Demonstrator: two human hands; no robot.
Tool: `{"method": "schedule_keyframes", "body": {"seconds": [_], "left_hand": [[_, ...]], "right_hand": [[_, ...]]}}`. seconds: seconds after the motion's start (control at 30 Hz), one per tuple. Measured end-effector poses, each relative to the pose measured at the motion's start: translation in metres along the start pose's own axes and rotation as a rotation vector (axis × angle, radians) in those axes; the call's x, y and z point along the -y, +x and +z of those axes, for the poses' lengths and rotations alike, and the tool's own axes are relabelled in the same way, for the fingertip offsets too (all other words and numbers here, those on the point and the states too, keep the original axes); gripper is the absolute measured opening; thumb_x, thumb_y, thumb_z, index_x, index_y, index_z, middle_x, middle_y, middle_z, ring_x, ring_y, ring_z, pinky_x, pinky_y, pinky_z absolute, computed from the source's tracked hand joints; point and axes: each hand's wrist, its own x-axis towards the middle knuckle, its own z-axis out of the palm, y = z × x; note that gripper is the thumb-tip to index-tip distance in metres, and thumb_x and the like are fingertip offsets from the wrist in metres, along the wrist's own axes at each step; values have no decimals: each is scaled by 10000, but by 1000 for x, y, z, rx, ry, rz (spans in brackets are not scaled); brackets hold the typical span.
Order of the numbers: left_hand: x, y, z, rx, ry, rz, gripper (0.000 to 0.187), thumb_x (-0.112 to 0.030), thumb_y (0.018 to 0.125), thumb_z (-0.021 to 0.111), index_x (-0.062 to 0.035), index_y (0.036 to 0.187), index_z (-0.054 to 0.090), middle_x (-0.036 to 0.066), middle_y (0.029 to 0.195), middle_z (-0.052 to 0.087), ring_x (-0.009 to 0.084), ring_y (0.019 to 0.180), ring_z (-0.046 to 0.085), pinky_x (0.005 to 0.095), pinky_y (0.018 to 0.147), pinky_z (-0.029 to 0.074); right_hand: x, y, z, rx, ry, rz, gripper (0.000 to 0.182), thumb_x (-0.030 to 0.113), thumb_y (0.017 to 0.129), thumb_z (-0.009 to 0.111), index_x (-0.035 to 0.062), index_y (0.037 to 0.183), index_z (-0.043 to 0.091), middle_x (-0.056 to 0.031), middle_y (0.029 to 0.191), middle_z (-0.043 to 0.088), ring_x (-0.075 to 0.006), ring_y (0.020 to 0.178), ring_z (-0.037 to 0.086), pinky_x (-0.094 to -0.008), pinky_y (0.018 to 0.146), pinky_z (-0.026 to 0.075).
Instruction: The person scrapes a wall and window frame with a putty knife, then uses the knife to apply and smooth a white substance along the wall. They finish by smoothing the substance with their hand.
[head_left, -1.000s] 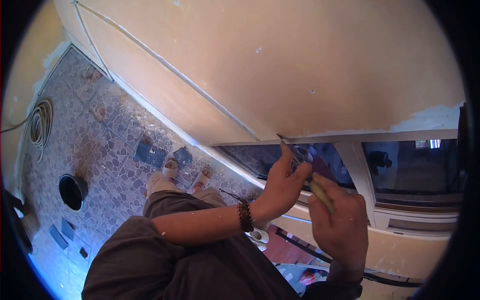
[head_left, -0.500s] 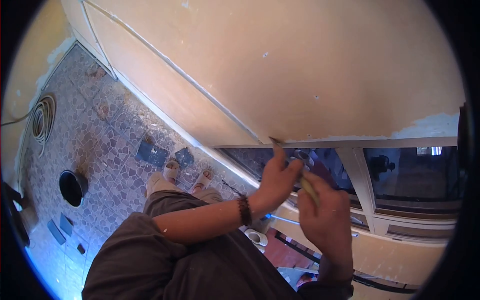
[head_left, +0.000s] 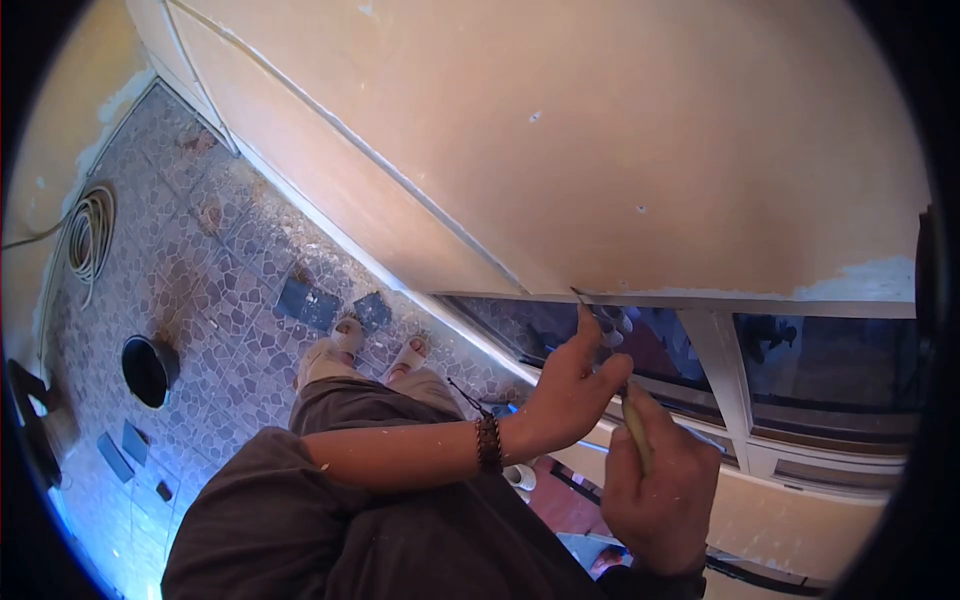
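Observation:
My right hand (head_left: 665, 485) is closed round the yellowish-green handle (head_left: 638, 432) of a slim hand tool. Just ahead of it, my left hand (head_left: 570, 390) has its index finger stretched along the front of the tool and its thumb bent in. The hand seems to grip the tool's shaft, though the fingers cover most of it. A thin dark tip (head_left: 578, 294) shows beyond the index finger. It meets the lower edge of the beige wall (head_left: 480, 150), at the top of the window frame (head_left: 715, 375).
Dark window panes (head_left: 825, 365) lie below the wall edge. On the patterned tile floor (head_left: 220, 300) are a black bucket (head_left: 148, 372), a coiled hose (head_left: 92, 232) and dark flat pieces (head_left: 308, 303) near my sandalled feet. White patches (head_left: 870, 280) mark the wall.
Both hands and the tool have shifted a little to the right and down in view, the tip moving right along the wall's lower edge. Both hands keep the same hold.

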Motion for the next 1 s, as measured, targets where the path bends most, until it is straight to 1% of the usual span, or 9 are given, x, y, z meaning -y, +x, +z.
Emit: {"method": "schedule_keyframes", "body": {"seconds": [0.2, 0.3, 0.4, 0.63, 0.73, 0.8, 0.83, 0.9, 1.0], "left_hand": [[-4, -5, 7, -62, -167, 83, 529, -138, 887, 524, 117, 1305, 327, 112, 948, 604, 102, 807, 518, 268, 705, 465], [-15, -1, 1, -10, -203, -49, 466, -130, 887, 524, 106, 1257, 368, 95, 936, 612, 94, 806, 532, 257, 697, 467], [-15, -10, 3, -48, -222, -8, 313, -105, 889, 518, 44, 1163, 488, 44, 982, 585, 94, 880, 517, 247, 798, 443], [-6, -3, -4, -78, -278, -11, 333, -105, 893, 506, 31, 1196, 482, 32, 969, 578, 88, 874, 512, 244, 793, 442], [-10, -9, -3, -61, -225, 3, 339, -104, 897, 498, 22, 1211, 475, 33, 966, 576, 84, 886, 508, 250, 796, 441], [-9, -4, -4, -34, -208, -76, 339, -104, 899, 496, 18, 1214, 471, 36, 964, 574, 82, 891, 505, 256, 797, 441], [-7, -7, -2, -38, -260, -33, 366, -110, 897, 500, 41, 1225, 438, 40, 909, 576, 84, 821, 516, 252, 732, 450], [-5, -8, 4, -49, -368, 69, 431, -122, 893, 508, 86, 1245, 371, 49, 800, 579, 88, 682, 539, 244, 601, 470], [-1, 0, 10, -125, -203, 26, 433, -140, 889, 513, 94, 1227, 378, 60, 770, 580, 101, 668, 541, 265, 595, 475]], "right_hand": [[-2, 2, -7, 38, 37, 53, 294, 41, 792, 584, -71, 1062, 619, -226, 773, 658, -364, 669, 658, -411, 645, 519], [-2, 7, -6, 35, 23, 54, 282, 49, 793, 591, -62, 1049, 625, -223, 767, 655, -361, 660, 655, -413, 630, 513], [-1, -3, -2, 33, 54, 72, 273, 55, 794, 592, -57, 1040, 629, -223, 770, 656, -365, 647, 650, -417, 614, 505], [-5, 10, 8, 93, 92, 62, 271, 63, 802, 590, -80, 1029, 623, -248, 776, 645, -392, 636, 636, -429, 594, 501], [-1, 2, 6, 15, 77, 60, 266, 63, 802, 591, -87, 1018, 625, -254, 776, 641, -398, 636, 631, -428, 593, 500], [-2, 4, 10, -4, 12, -2, 308, 82, 790, 586, -91, 1044, 615, -206, 638, 611, -343, 542, 627, -419, 519, 493], [-1, 2, 12, -19, -19, -28, 329, 92, 785, 584, -92, 1056, 610, -182, 568, 596, -316, 496, 624, -415, 482, 490], [1, -6, 3, -38, 48, 13, 286, 70, 787, 592, -87, 1024, 624, -228, 698, 624, -368, 590, 631, -424, 554, 497], [-6, 7, 3, -37, 61, 34, 254, 64, 788, 595, -71, 998, 641, -240, 750, 640, -388, 631, 634, -427, 588, 500]]}}
